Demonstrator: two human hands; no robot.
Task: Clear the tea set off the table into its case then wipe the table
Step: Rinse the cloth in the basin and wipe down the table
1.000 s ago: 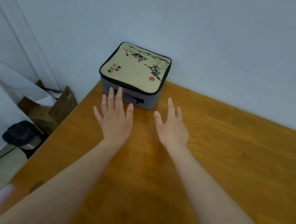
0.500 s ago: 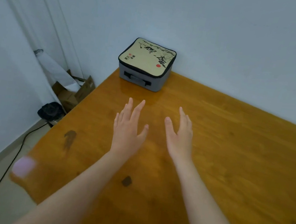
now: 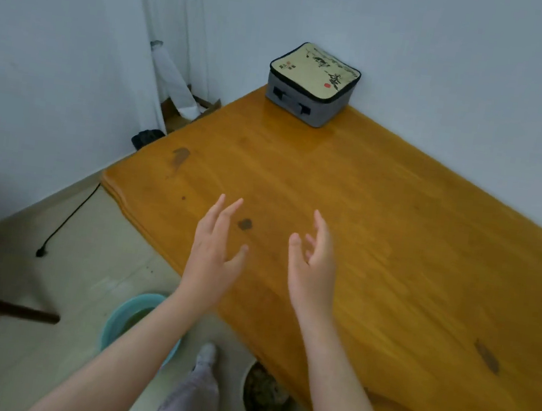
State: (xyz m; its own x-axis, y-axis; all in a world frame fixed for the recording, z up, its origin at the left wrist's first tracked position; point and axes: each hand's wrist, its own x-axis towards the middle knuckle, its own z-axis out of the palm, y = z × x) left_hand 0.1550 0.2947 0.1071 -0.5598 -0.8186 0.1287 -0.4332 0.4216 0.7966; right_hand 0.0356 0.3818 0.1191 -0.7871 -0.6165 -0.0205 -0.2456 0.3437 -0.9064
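Note:
The tea set case point(image 3: 311, 84), grey with a beige printed lid, stands closed at the far corner of the orange wooden table point(image 3: 381, 220), against the wall. My left hand point(image 3: 213, 256) and my right hand point(image 3: 314, 269) hover above the table's near left part, far from the case. Both have relaxed, spread fingers and hold nothing. No tea ware is visible on the table.
On the floor by the table's near edge stand a light blue basin point(image 3: 130, 318) and a round dark pot point(image 3: 266, 398). My leg point(image 3: 192, 398) is between them. A black cable point(image 3: 68, 216) runs along the floor at left. Cardboard boxes point(image 3: 189, 108) sit in the corner.
My hands have drawn back from the case toward me. The view has pulled away, so the case now looks far off and the floor with basin and pot has come into sight.

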